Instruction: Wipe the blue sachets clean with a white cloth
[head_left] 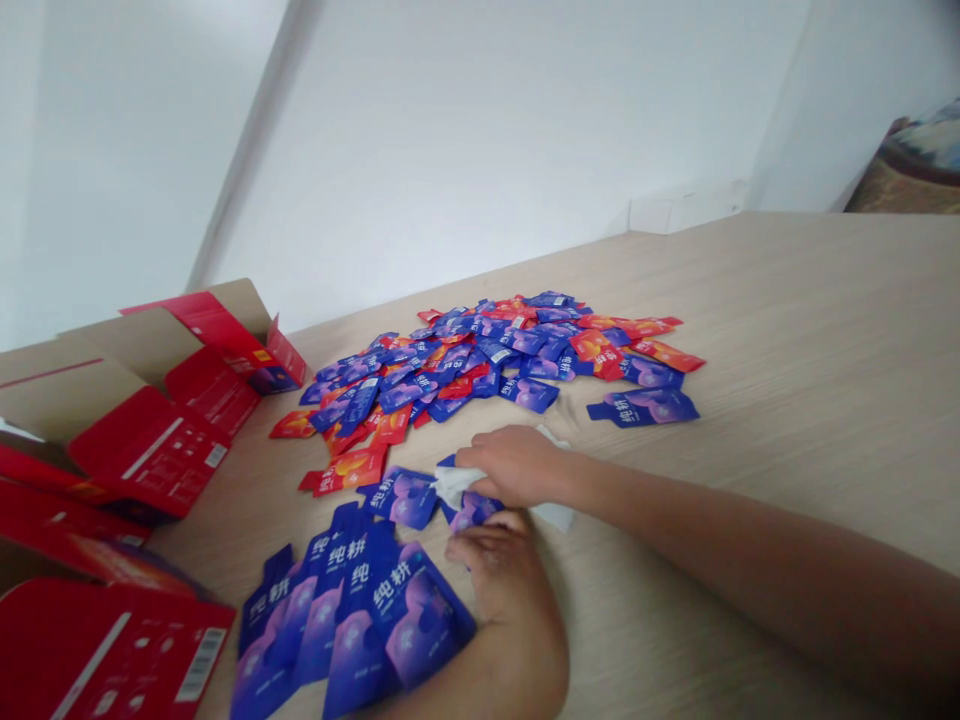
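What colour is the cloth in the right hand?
White, seen best in the head view: the right hand grips the cloth.

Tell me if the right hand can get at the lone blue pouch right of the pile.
Probably yes: the blue pouch lies alone on bare table beyond the right hand, nothing between them, though that hand is closed on a white cloth.

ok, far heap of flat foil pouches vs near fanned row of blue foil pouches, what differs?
Far heap mixes red and blue; near row is all blue. Heap lies jumbled at every angle; row overlaps neatly, facing one way. Heap sits beyond the right hand gripping a white cloth; row lies beside the left hand. Both: flat printed pouches on the wooden table.
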